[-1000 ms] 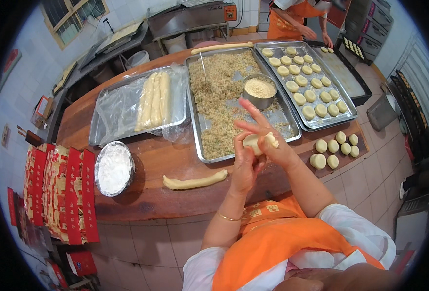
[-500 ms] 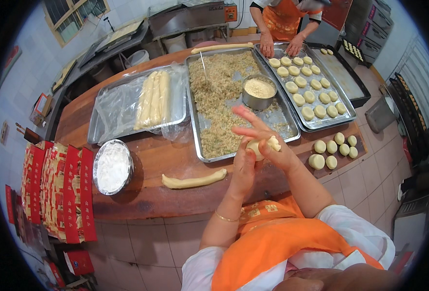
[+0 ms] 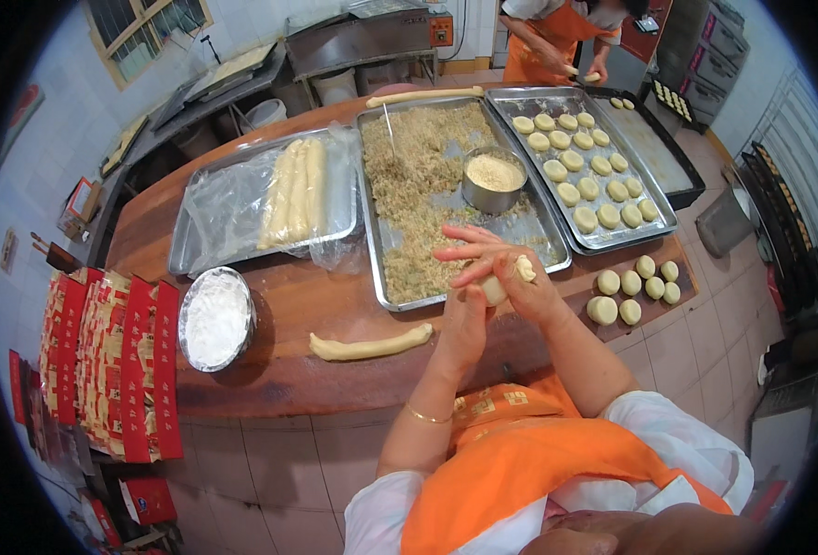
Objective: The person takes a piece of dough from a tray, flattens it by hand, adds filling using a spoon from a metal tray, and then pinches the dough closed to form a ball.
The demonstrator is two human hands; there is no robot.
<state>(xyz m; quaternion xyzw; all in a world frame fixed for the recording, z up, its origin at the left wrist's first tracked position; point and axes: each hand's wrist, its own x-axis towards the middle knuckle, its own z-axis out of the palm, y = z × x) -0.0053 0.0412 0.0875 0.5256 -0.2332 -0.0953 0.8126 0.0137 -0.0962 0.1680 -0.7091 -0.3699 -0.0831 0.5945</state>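
My left hand (image 3: 464,319) and my right hand (image 3: 522,294) are together around a pale dough ball (image 3: 494,290), with a small lump poking out at my right thumb side; my right fingers stretch over it. Beyond them lies a steel tray (image 3: 555,250) of crumbly filling (image 3: 409,194) holding a steel bowl of crumbs (image 3: 493,177). A dough roll (image 3: 367,344) lies on the wooden table (image 3: 275,379) left of my hands. To their right sit several dough rounds (image 3: 629,313) on the wood, and a tray (image 3: 654,236) holds more rounds (image 3: 608,215).
At the left are a plastic-covered tray of dough logs (image 3: 293,199), a flour bowl (image 3: 213,319) and red packaging (image 3: 113,370). Across the table a co-worker in an orange apron (image 3: 538,57) holds small dough pieces beside a dark baking pan (image 3: 668,157). Racks (image 3: 783,231) stand far right.
My right hand's raised fingers have come down over the dough ball. The co-worker's hands have lifted off the tray of rounds and now hold small pieces.
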